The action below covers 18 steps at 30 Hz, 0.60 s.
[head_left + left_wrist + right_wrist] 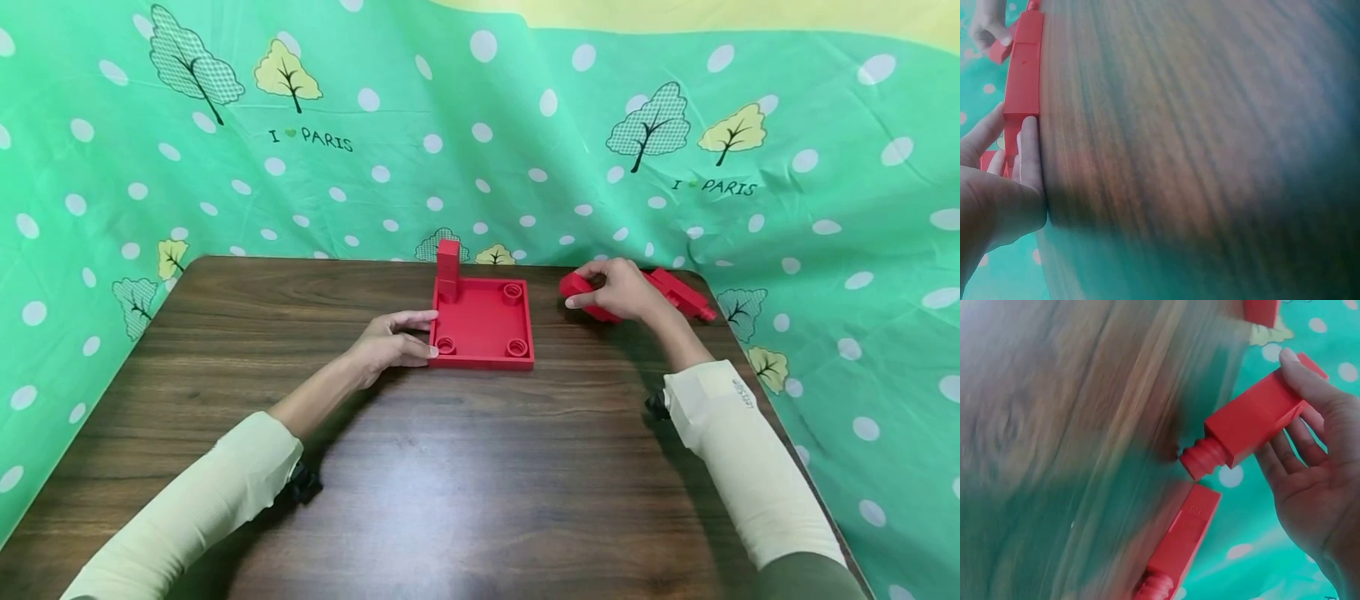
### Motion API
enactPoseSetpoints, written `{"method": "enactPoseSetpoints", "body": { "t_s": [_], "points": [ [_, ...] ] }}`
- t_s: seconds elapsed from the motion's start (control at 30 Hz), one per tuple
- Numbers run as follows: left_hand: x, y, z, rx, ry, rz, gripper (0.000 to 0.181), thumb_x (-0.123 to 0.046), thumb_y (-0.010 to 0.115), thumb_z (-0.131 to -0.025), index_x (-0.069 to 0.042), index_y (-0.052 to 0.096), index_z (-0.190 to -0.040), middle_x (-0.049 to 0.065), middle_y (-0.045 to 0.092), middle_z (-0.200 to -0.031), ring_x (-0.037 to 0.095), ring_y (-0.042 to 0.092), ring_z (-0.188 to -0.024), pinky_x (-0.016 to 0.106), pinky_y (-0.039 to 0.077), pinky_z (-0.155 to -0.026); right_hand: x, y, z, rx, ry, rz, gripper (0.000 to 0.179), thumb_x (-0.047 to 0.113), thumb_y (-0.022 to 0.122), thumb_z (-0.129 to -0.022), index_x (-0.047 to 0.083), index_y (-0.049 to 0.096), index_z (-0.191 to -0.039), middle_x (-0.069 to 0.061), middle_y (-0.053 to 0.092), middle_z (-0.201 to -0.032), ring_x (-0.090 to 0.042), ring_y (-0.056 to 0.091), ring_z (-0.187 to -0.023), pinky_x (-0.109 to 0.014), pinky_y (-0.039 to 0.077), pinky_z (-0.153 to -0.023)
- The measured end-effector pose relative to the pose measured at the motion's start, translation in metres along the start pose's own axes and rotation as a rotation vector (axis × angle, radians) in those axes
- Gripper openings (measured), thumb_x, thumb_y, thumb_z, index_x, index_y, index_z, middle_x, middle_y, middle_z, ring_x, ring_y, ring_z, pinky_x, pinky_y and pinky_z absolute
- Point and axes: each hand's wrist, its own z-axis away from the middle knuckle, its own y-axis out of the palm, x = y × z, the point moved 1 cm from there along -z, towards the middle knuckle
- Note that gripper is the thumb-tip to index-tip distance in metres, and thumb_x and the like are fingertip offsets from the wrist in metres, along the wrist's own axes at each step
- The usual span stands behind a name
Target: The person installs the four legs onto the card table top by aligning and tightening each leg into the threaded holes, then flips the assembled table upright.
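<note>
A shallow red square tray-like piece (483, 321) lies on the table with round threaded sockets in three visible corners. From its back left corner a red block-shaped leg (448, 271) stands upright. My left hand (390, 342) touches the piece's left side, fingers and thumb fairly straight and spread apart. Over to the right, my right hand (1322, 456) grips a second red leg (1254, 419) between thumb and fingers, its screw end sticking out free. Beside that hand lies another red leg (1188, 540) with a threaded end, partly hidden behind the hand in the head view.
The dark wooden table (450, 483) has its back edge close behind the red piece. Behind and around it hangs a green dotted cloth (480, 167). A small black device (303, 483) is under the left sleeve.
</note>
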Motion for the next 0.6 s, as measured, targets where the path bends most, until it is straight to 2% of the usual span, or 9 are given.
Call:
{"method": "enactPoseSetpoints", "body": {
  "t_s": [0.17, 0.37, 0.6],
  "points": [
    [0.000, 0.000, -0.001, 0.002, -0.004, 0.004, 0.082, 0.017, 0.079, -0.091, -0.009, 0.058, -0.165, 0.015, 0.057, -0.152, 0.012, 0.078, -0.093, 0.034, 0.072, -0.089, 0.008, 0.003, 0.002, -0.052, 0.006, -0.067, 0.051, 0.037, 0.094, -0.094, 0.008, 0.080, -0.133, -0.016, 0.080, -0.126, -0.032, 0.070, -0.110, -0.034, 0.058, -0.088],
    [0.000, 0.000, -0.001, 0.008, -0.001, 0.004, 0.081, 0.017, 0.078, -0.092, -0.008, 0.057, -0.166, 0.016, 0.057, -0.153, 0.010, 0.078, -0.092, 0.033, 0.072, -0.090, 0.014, 0.005, 0.005, -0.113, 0.015, -0.177, 0.055, 0.037, 0.095, -0.094, 0.007, 0.078, -0.137, -0.018, 0.078, -0.133, -0.032, 0.074, -0.114, -0.022, 0.057, -0.087],
    [0.000, 0.000, 0.000, 0.007, 0.003, 0.001, 0.081, 0.017, 0.077, -0.092, -0.008, 0.056, -0.166, 0.017, 0.058, -0.155, 0.010, 0.077, -0.094, 0.033, 0.072, -0.089, 0.021, 0.007, 0.008, -0.183, 0.003, -0.284, 0.052, 0.038, 0.096, -0.093, 0.008, 0.080, -0.133, -0.016, 0.081, -0.126, -0.025, 0.074, -0.106, -0.019, 0.058, -0.082]
  ]
}}
